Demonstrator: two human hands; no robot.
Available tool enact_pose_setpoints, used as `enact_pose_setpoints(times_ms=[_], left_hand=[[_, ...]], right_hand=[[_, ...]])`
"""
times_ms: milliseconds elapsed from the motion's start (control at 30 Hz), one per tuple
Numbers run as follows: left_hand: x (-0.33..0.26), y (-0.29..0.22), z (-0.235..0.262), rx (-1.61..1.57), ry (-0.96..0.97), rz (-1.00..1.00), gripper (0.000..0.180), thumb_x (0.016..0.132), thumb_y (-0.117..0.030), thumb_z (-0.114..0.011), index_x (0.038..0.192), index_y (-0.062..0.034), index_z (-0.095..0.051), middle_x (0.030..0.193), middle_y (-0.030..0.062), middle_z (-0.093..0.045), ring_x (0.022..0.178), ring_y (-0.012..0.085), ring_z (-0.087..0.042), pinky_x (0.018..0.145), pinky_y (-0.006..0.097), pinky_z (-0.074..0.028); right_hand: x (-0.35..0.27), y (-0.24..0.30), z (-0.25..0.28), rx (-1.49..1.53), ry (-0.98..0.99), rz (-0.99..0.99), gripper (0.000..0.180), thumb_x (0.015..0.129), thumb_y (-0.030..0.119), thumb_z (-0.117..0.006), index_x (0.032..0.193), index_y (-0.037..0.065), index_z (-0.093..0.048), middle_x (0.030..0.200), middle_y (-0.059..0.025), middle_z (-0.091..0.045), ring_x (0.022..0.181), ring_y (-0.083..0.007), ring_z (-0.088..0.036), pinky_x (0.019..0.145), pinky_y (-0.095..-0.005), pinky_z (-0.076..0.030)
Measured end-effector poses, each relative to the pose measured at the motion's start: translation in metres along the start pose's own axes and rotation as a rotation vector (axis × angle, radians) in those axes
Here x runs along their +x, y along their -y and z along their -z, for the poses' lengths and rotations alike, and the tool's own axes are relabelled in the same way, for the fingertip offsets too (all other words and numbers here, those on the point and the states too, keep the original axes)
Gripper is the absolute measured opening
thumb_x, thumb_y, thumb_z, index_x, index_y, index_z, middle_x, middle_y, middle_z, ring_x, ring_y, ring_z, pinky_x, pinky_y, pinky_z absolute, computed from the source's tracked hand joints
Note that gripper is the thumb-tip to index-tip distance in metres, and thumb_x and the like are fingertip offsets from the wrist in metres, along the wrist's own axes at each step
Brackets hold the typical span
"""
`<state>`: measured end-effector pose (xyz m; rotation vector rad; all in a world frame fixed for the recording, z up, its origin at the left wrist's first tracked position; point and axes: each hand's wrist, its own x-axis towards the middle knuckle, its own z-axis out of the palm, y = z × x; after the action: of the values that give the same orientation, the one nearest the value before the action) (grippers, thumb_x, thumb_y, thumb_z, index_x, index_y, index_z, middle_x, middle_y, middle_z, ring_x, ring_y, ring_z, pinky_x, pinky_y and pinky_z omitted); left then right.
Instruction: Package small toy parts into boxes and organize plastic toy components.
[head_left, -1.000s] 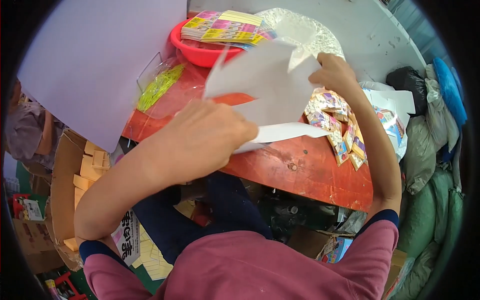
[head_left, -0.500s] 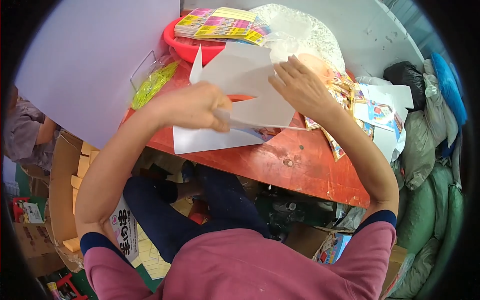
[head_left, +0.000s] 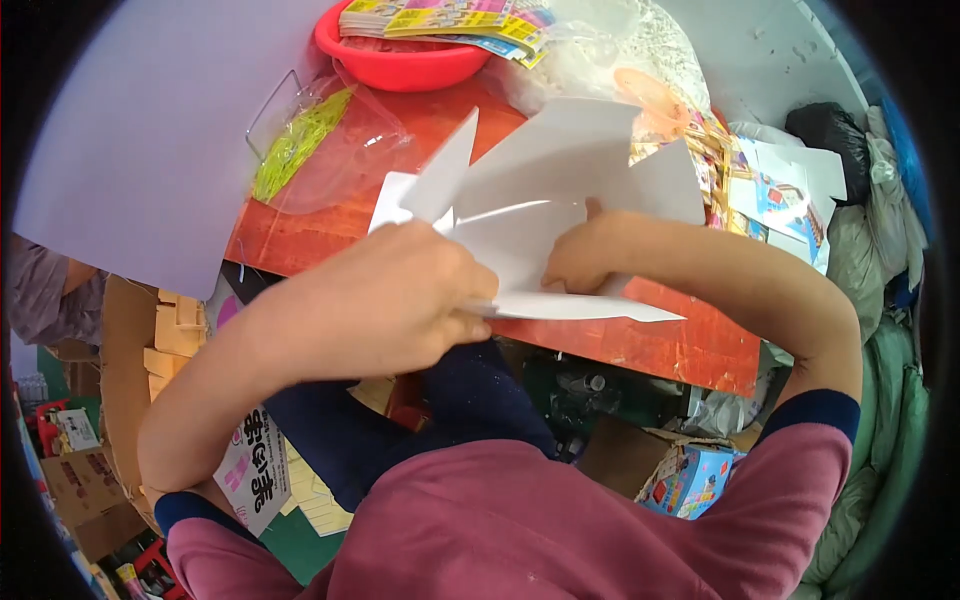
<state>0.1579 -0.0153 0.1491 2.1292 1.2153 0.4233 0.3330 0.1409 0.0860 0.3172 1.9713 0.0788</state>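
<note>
A white cardboard box [head_left: 520, 190], partly folded with its flaps standing up, is tilted over the near edge of the red table [head_left: 715, 345]. My left hand [head_left: 400, 290] is closed on the box's near left corner, its thumb and fingers pinching the board. Inside the box is my right hand [head_left: 590, 250], its fingers apart and touching the inner face close to the near wall. That near wall hides part of the right hand.
A red basin [head_left: 410, 70] holding stacked printed cards [head_left: 450, 20] stands at the back left. Yellow-green ties [head_left: 300, 145] lie in front of it. Small printed packs [head_left: 705, 165] and flat printed card [head_left: 785, 205] are at the right. An open carton [head_left: 130, 340] stands at lower left.
The box has moved nearer and to the right, and its sides now stand up more. My right hand has gone from above the board down into the box.
</note>
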Motion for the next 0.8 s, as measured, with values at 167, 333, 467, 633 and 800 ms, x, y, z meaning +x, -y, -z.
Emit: enact_pose_setpoints(times_ms=[167, 333, 467, 633, 800], left_hand=[[0.022, 0.011, 0.032, -0.164, 0.023, 0.279, 0.046, 0.08, -0.038, -0.063, 0.085, 0.0069, -0.064, 0.063, 0.014, -0.058, 0.062, 0.0215, -0.059, 0.06, 0.034, -0.047], [0.034, 0.026, 0.028, -0.231, 0.004, 0.318, 0.052, 0.079, -0.045, -0.065, 0.093, 0.0053, -0.064, 0.071, 0.0125, -0.059, 0.063, 0.0195, -0.058, 0.057, 0.032, -0.048], [0.046, 0.024, 0.03, -0.233, 0.019, 0.353, 0.054, 0.078, -0.044, -0.066, 0.103, 0.004, -0.061, 0.078, 0.0153, -0.061, 0.065, 0.0217, -0.06, 0.058, 0.033, -0.05], [0.058, 0.018, 0.029, -0.194, 0.015, 0.487, 0.057, 0.077, -0.038, -0.068, 0.113, 0.0033, -0.055, 0.082, 0.018, -0.061, 0.072, 0.0266, -0.064, 0.062, 0.037, -0.053], [0.058, 0.033, -0.018, 0.607, -0.526, 0.116, 0.038, 0.074, -0.022, -0.069, 0.102, -0.0016, -0.055, 0.105, 0.0146, -0.058, 0.112, 0.0332, -0.051, 0.092, 0.046, -0.044]], right_hand=[[-0.02, -0.024, 0.022, 0.094, -0.126, 0.089, 0.033, 0.088, 0.031, -0.046, 0.113, 0.015, -0.061, 0.108, -0.0117, -0.064, 0.1, -0.0268, -0.06, 0.089, -0.0384, -0.046], [-0.041, -0.049, 0.025, 1.145, -0.241, 0.335, 0.042, 0.089, 0.039, -0.048, 0.107, 0.004, -0.062, 0.1, -0.0118, -0.066, 0.091, -0.0217, -0.062, 0.082, -0.0327, -0.047], [-0.102, -0.043, 0.012, 1.016, -0.496, 0.645, 0.045, 0.087, 0.036, -0.057, 0.108, -0.004, -0.06, 0.097, -0.0105, -0.066, 0.085, -0.0148, -0.061, 0.078, -0.0277, -0.047], [-0.092, -0.035, 0.008, 0.982, -0.44, 0.182, 0.043, 0.079, 0.029, -0.068, 0.109, 0.0, -0.059, 0.095, -0.0094, -0.065, 0.088, -0.017, -0.06, 0.08, -0.0299, -0.045], [-0.06, -0.024, -0.011, 0.417, -0.857, -0.112, 0.041, 0.075, 0.029, -0.07, 0.102, 0.002, -0.054, 0.109, -0.0123, -0.059, 0.101, -0.0302, -0.056, 0.082, -0.038, -0.044]])
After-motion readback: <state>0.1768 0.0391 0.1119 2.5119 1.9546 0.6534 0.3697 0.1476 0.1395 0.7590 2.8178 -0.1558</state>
